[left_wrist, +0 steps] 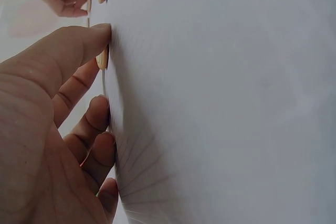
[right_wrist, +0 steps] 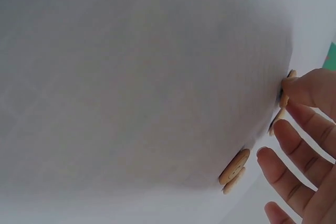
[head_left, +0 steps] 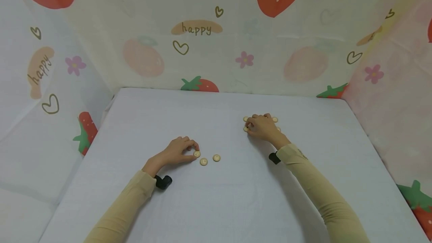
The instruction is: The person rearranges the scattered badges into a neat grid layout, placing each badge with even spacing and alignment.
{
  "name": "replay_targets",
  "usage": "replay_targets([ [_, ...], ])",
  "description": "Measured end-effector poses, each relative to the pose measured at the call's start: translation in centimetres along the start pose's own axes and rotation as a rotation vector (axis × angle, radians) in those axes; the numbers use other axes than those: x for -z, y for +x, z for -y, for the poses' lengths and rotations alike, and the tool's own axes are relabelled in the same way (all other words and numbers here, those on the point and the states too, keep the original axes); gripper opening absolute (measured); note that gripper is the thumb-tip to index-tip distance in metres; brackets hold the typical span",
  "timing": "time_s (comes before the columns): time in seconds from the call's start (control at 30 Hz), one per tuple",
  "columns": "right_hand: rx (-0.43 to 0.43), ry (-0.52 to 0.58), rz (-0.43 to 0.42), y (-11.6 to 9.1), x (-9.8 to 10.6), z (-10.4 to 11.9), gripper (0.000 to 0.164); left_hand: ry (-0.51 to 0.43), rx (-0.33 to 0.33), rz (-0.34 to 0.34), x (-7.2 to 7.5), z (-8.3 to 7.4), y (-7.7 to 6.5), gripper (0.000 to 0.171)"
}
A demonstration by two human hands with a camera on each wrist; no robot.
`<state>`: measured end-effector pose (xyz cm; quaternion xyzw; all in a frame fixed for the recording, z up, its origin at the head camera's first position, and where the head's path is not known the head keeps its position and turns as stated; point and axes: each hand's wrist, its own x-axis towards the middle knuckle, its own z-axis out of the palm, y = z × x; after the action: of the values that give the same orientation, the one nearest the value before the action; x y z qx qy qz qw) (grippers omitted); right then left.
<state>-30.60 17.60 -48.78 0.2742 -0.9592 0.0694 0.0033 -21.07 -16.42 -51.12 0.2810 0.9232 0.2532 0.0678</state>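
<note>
My left hand [head_left: 174, 151] pinches a round cream button [head_left: 197, 154] between thumb and index finger, low at the white tabletop. In the left wrist view that button [left_wrist: 104, 59] is seen edge-on, partly covered by the thumb. Two more buttons lie just right of this hand, one nearer [head_left: 204, 161] and one farther right [head_left: 216, 158]. Farther back, my right hand [head_left: 263, 128] pinches a button [head_left: 246, 129] at the tabletop; the right wrist view shows it under the thumb tip. Around this hand lie other buttons, at its upper left [head_left: 245, 119] and right [head_left: 275, 119], partly hidden.
A white cloth covers the table [head_left: 216, 205]. Patterned cloth walls [head_left: 209, 59] with strawberries and hearts rise behind it and at both sides. Each wrist carries a small black device, one on the left [head_left: 164, 182] and one on the right [head_left: 275, 158].
</note>
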Motion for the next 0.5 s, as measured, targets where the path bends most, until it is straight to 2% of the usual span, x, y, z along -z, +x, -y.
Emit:
replay_targets([
  [0.17, -0.022, -0.005, 0.002, 0.10, -0.12, 0.02, 0.023, 0.000, -0.007, -0.005, -0.16, 0.28, 0.03, 0.023],
  [0.5, -0.032, -0.001, 0.003, 0.07, -0.34, 0.05, 0.018, -0.001, -0.010, -0.004, -0.26, 0.47, 0.09, 0.023],
])
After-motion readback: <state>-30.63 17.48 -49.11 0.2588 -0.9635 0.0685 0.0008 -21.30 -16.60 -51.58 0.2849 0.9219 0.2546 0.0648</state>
